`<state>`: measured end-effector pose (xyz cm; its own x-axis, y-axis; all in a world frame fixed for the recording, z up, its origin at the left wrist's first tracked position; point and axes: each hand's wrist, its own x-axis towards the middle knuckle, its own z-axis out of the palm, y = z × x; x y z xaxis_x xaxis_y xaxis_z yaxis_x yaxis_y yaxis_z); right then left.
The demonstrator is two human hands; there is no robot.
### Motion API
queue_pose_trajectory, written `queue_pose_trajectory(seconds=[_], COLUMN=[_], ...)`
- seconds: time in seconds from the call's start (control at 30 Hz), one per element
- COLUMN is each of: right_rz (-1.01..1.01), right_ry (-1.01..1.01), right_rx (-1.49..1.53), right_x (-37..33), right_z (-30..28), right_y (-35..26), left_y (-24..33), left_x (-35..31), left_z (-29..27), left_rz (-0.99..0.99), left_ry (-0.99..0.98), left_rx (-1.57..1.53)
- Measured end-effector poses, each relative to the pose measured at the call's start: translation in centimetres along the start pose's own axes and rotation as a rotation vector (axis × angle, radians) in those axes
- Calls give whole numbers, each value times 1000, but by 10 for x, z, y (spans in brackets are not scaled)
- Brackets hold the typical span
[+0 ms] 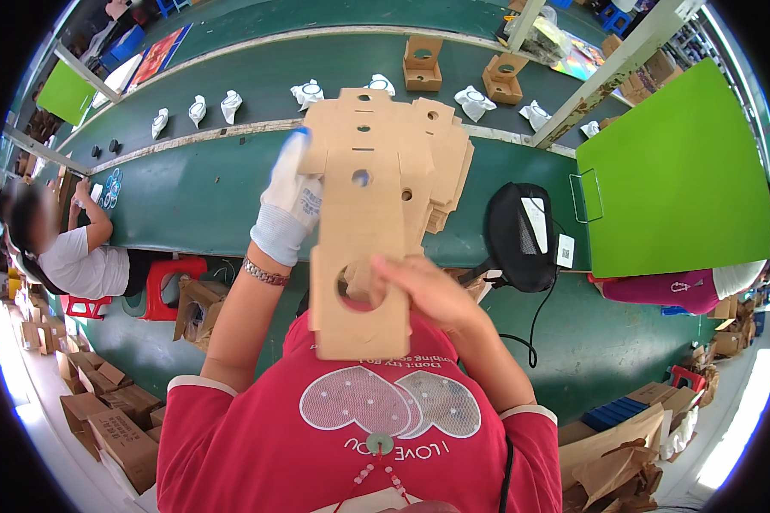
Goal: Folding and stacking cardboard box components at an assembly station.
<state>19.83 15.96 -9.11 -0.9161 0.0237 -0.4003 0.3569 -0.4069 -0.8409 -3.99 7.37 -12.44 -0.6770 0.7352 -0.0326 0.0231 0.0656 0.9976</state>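
Observation:
A flat, die-cut cardboard box blank (364, 227) is held upright in front of my chest, with a large round cutout low down and smaller holes and slots above. My left hand (295, 192), in a white glove with blue fingertips, grips its left edge near the top. My bare right hand (428, 289) holds the lower right edge, fingers by the large cutout. Behind the blank, more flat cardboard blanks (443, 171) lie stacked on the green table (197, 188), partly hidden.
Two folded cardboard boxes (422, 75) and several white-wrapped items (308, 92) stand along the far strip. To the right lie a black mesh bag (522, 235) with a cord and a big green panel (676, 188). A person (81, 248) sits at the left; another is partly hidden at right.

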Motion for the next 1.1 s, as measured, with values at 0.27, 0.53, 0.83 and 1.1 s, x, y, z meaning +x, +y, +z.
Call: queue_pose_trajectory(seconds=[0.27, 0.53, 0.83, 1.1], right_rz=[-494, -540, -510, -550], right_ry=[205, 463, 510, 756], right_rx=[932, 511, 52, -249], right_x=[40, 25, 11, 33], right_z=[-68, -59, -22, -45], right_y=[10, 4, 29, 69], left_y=[-16, -38, -13, -58], left_x=[-32, -92, -72, -72], left_z=[35, 70, 42, 76], left_rz=[-398, 148, 51, 80], left_ry=[-200, -330, -256, -186], left_rx=[-643, 470, 7, 182])
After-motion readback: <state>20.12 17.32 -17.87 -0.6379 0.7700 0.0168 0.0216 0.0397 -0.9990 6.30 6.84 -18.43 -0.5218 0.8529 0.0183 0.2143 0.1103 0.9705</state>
